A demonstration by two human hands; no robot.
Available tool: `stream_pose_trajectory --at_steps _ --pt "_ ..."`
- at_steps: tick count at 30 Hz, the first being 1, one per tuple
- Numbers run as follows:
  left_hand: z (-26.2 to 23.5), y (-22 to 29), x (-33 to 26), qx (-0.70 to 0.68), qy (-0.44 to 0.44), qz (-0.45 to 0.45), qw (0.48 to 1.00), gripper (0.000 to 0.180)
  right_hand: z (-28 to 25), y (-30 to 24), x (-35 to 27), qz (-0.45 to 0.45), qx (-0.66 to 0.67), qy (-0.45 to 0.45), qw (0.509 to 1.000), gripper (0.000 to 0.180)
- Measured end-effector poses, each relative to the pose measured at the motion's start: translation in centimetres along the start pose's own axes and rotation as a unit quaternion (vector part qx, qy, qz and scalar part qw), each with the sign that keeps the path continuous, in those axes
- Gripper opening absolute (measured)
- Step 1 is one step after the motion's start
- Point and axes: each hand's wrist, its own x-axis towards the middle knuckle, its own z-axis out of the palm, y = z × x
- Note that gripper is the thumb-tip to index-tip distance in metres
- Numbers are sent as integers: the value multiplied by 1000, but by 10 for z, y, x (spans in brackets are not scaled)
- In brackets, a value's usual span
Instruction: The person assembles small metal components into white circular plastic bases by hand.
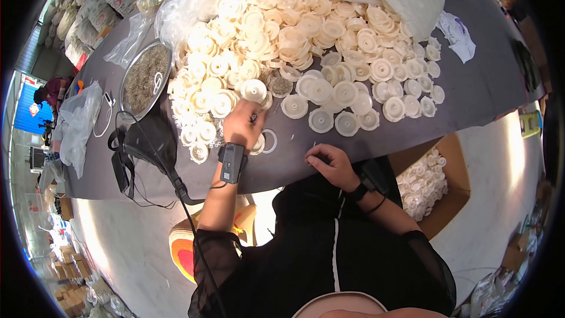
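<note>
White plastic discs [306,35] crowd the far table [471,94]; bare grey surface stays open along the near edge.

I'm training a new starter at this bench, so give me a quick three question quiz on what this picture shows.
1. True or false: the left hand reaches into the heap of cream plastic discs.
2. Where does the right hand rest? A) in the cardboard box B) on the grey table near its edge C) in the metal bowl
3. Fill in: the cardboard box of cream parts stands on the person's ___ side.

Key
1. True: its fingers are at the heap's near edge.
2. B: it lies loosely curled on the grey table, apart from the discs.
3. Right, below the table edge.
</note>
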Motion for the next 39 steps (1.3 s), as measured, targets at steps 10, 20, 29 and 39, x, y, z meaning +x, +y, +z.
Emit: stream_pose_trajectory --at_steps 10,20,29,39 --pt "26 3 6 129 -51 86 987 16 1 1 -2 -12 14 -2 1000 11" --pt "30 10 19 106 -50 164 979 19 3 2 1 -5 1 14 1000 11" --pt "11 -9 -3 -277 -36 19 960 12 0 0 -4 -16 11 0 1000 9" --pt "-42 -80 -81 -374 -28 -217 901 14 5 1 -1 -33 -26 15 999 7"
